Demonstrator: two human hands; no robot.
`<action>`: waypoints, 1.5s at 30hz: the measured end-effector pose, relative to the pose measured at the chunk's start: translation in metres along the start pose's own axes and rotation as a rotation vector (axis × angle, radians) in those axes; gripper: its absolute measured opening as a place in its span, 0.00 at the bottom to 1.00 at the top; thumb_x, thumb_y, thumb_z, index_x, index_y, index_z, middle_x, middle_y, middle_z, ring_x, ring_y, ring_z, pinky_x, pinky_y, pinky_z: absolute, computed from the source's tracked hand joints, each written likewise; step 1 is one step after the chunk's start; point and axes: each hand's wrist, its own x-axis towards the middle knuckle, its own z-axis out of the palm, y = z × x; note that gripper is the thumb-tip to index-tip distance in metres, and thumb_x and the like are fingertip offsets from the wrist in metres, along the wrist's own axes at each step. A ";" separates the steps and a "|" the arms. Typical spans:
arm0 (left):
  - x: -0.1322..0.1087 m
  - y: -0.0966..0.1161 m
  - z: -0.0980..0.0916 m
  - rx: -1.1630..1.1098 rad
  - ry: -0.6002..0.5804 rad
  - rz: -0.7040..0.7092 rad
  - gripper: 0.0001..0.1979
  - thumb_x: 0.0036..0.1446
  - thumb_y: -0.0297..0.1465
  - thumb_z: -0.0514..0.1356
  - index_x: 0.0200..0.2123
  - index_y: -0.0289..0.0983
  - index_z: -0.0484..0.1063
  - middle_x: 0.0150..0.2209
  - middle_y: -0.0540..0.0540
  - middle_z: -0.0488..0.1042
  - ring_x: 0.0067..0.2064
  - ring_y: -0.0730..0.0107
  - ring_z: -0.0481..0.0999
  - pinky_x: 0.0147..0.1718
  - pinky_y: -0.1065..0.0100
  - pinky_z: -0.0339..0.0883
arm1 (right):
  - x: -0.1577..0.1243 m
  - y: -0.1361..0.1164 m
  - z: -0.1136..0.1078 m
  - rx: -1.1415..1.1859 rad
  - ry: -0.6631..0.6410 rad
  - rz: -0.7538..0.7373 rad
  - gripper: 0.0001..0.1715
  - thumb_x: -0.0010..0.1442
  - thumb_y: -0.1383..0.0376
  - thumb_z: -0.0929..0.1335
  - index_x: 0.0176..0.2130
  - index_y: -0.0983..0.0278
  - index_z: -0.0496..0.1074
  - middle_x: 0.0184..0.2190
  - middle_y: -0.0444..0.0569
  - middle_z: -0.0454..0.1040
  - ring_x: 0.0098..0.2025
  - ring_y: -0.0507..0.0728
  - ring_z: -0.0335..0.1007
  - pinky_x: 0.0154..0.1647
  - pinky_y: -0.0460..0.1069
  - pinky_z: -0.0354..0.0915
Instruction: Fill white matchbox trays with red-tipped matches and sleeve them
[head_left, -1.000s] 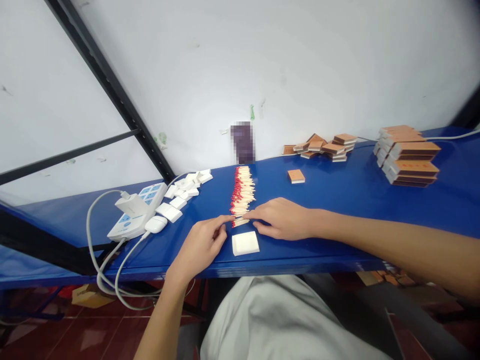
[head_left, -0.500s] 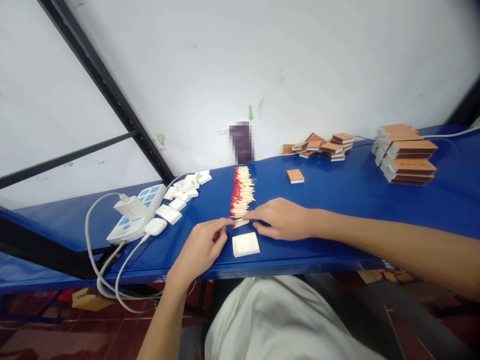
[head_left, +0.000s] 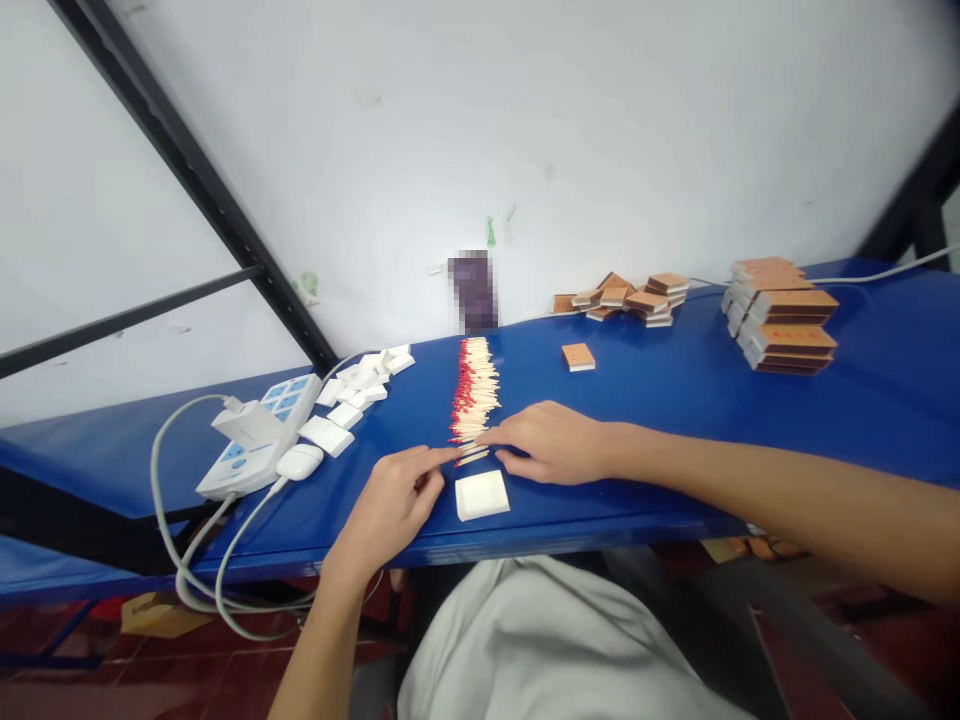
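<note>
A long row of red-tipped matches (head_left: 477, 385) lies on the blue table, heads to the left. At its near end, a few matches (head_left: 472, 455) lie slightly apart from the rest. My left hand (head_left: 394, 505) reaches in with its index finger stretched out at the match heads, the thumb apart and the other fingers curled. From the other side my right hand (head_left: 544, 445) touches the plain ends with its index fingertip, thumb spread below. Neither hand grips anything that I can see. Just below the matches sits a white inner matchbox tray (head_left: 482, 496).
White trays (head_left: 349, 390) lie scattered at left beside a power strip (head_left: 262, 440) with cables and a white earphone case (head_left: 300, 461). One brown matchbox (head_left: 578, 357) lies right of the matches; more matchboxes (head_left: 630, 297) are heaped behind, and a stack (head_left: 784, 320) stands far right.
The nearest few matches now show more separated from the row, towards the white tray. My fingers stay at their two ends. The whole view has shifted slightly.
</note>
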 end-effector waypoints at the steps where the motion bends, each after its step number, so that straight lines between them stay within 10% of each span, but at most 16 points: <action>1: 0.000 0.000 0.000 -0.010 0.000 -0.003 0.19 0.65 0.24 0.52 0.54 0.43 0.75 0.35 0.49 0.77 0.36 0.68 0.75 0.38 0.69 0.64 | 0.000 0.000 0.000 0.000 0.002 -0.001 0.22 0.67 0.63 0.60 0.57 0.61 0.71 0.42 0.52 0.80 0.40 0.59 0.76 0.37 0.50 0.61; 31: 0.001 0.002 0.003 0.004 0.028 -0.036 0.18 0.63 0.24 0.52 0.50 0.42 0.77 0.43 0.50 0.81 0.42 0.65 0.78 0.45 0.68 0.66 | -0.002 0.000 0.001 0.009 0.015 -0.011 0.23 0.66 0.63 0.60 0.57 0.58 0.72 0.45 0.50 0.80 0.42 0.60 0.77 0.39 0.50 0.63; 45: 0.001 0.000 0.004 0.190 0.022 -0.037 0.21 0.68 0.30 0.47 0.61 0.43 0.68 0.40 0.44 0.68 0.43 0.59 0.64 0.47 0.55 0.62 | -0.001 -0.002 0.001 -0.005 0.019 0.072 0.25 0.67 0.62 0.60 0.61 0.58 0.68 0.45 0.52 0.80 0.43 0.60 0.77 0.43 0.51 0.65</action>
